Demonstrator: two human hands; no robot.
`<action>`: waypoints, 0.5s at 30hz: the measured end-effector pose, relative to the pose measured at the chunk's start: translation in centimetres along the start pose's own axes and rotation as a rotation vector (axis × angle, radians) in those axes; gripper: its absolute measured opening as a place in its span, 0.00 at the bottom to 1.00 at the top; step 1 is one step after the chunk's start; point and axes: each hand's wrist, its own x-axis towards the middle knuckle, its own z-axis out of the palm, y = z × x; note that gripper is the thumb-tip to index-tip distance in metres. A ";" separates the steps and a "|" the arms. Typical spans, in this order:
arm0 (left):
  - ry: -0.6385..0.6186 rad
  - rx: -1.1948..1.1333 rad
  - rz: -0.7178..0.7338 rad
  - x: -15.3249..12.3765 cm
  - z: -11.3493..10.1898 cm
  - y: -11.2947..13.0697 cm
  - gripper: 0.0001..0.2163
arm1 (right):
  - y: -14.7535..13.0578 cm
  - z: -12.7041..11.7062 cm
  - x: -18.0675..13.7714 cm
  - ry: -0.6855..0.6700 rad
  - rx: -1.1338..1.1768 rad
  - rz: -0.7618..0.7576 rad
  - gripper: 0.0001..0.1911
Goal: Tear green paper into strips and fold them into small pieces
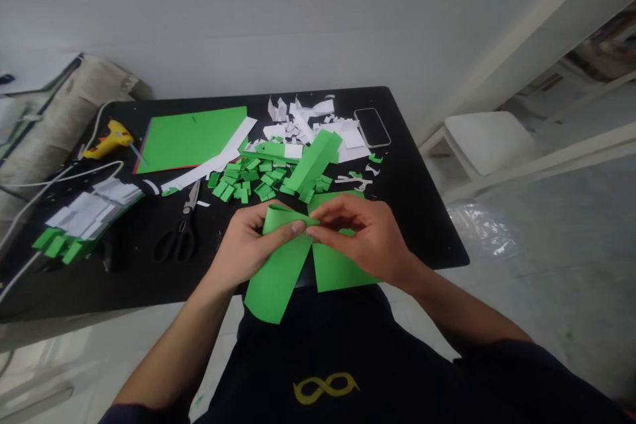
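Observation:
A piece of green paper (278,281) is bent over at its top, and its lower end hangs past the table's front edge. My left hand (251,238) is closed on it, the thumb pressing the folded part. The fingertips of my right hand (365,232) pinch the paper's right corner close to the left thumb. Under my right hand lies another green sheet (338,268), partly hidden by it. Just beyond my hands sit a folded green strip (315,162) and a pile of small folded green pieces (243,179).
Black-handled scissors (181,232) lie left of my hands. Farther left are stacked white and green folded pieces (92,212) and a yellow glue gun (110,139) with its cord. Green sheets (193,136), white paper scraps (298,112) and a phone (372,127) lie at the back. A white stool (487,142) stands right.

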 end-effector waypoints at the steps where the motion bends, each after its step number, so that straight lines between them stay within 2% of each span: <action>1: 0.002 -0.010 -0.004 -0.1 0.0 0.0 0.11 | 0.0 0.0 0.0 0.004 0.013 -0.005 0.09; 8: 0.007 -0.026 -0.048 -0.3 -0.1 0.5 0.12 | 0.0 0.0 0.2 0.040 0.082 -0.096 0.09; 15: -0.005 -0.070 -0.057 -0.4 -0.3 0.5 0.12 | -0.1 -0.2 0.2 0.015 0.102 -0.139 0.11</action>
